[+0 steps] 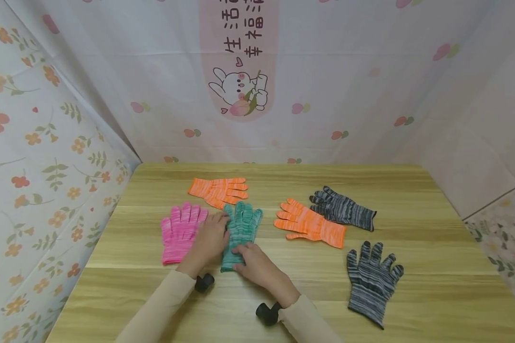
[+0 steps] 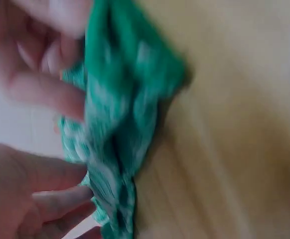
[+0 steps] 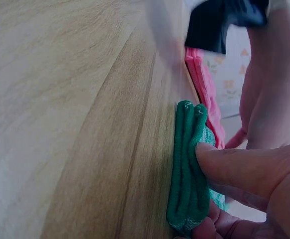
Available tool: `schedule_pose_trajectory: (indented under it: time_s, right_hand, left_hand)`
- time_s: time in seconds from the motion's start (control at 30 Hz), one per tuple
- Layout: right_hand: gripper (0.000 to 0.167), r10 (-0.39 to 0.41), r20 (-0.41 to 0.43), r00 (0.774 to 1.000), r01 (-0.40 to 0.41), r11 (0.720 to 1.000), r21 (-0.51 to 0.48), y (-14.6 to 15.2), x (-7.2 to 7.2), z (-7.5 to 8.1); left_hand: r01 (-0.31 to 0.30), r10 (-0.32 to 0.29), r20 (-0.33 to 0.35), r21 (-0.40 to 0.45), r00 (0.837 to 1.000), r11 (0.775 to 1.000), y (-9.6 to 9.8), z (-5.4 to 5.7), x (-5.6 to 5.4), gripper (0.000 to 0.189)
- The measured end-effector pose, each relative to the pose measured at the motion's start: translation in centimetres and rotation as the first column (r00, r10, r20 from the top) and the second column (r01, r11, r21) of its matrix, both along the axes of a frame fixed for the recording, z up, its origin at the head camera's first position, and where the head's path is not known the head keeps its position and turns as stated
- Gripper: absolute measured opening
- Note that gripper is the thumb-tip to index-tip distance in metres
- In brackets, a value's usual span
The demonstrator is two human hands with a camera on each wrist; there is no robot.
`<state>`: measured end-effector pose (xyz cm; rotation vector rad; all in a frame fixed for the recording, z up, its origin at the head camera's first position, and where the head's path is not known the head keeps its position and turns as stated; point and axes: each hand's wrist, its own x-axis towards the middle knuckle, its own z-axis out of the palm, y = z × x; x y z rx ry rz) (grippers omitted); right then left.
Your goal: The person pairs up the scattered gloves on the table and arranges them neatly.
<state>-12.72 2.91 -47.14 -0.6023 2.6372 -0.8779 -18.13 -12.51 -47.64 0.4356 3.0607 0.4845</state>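
Observation:
Two green-and-white knit gloves lie one on the other on the table, fingers pointing away; their two cuffs show stacked in the right wrist view. My left hand touches their left edge near the glove fingers, its own fingers fairly straight. At the cuff end, my right hand grips the right edge, with the thumb on top and other fingers low at the side. Blurred in the left wrist view, the green cuff is raised at one corner.
Pink gloves lie just left of my left hand. One orange glove is behind the green ones; another orange glove overlaps a grey-black glove on the right. A second grey-black glove lies nearer. Patterned curtains border the wooden table.

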Motion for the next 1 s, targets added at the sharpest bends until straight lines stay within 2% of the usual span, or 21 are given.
schedule_pose_trajectory:
  time_s: [0.1,0.13,0.2,0.4,0.6,0.8,1.0]
  right_hand:
    - [0.035,0.001,0.0,1.0,-0.001,1.0,0.004,0.0,0.0,0.0]
    - [0.035,0.001,0.001,1.0,-0.001,1.0,0.004,0.0,0.0,0.0]
    - [0.035,0.001,0.001,1.0,-0.001,1.0,0.004,0.0,0.0,-0.1]
    - [0.038,-0.004,0.007,1.0,0.004,1.0,0.003,0.1,0.0,0.0]
    - [0.039,-0.01,0.012,1.0,0.01,1.0,0.001,0.0,0.0,0.1]
    - [0.038,-0.011,0.008,1.0,0.011,1.0,0.008,-0.2,0.0,0.0]
    - [0.038,0.004,0.002,1.0,-0.004,1.0,0.021,-0.2,0.0,0.2]
  left_hand:
    - [0.078,-0.078,0.003,-0.106,0.997,0.991,0.1,0.1,1.4,0.045]
    - [0.086,-0.085,0.011,-0.131,0.996,0.988,0.2,0.1,1.8,0.047]
    - [0.069,-0.064,0.036,-0.161,0.997,0.985,0.2,0.1,2.5,0.05]
    - [-0.016,0.024,0.068,-0.111,0.997,0.994,0.0,-0.5,3.5,0.053]
    - [-0.022,0.026,0.046,-0.076,0.999,0.997,-0.4,-0.9,3.9,0.053]
    - [-0.025,0.026,0.048,-0.033,0.999,0.999,-0.6,-0.7,4.3,0.052]
    - [-0.036,0.038,0.029,-0.045,0.999,0.998,-0.6,-0.7,4.3,0.051]
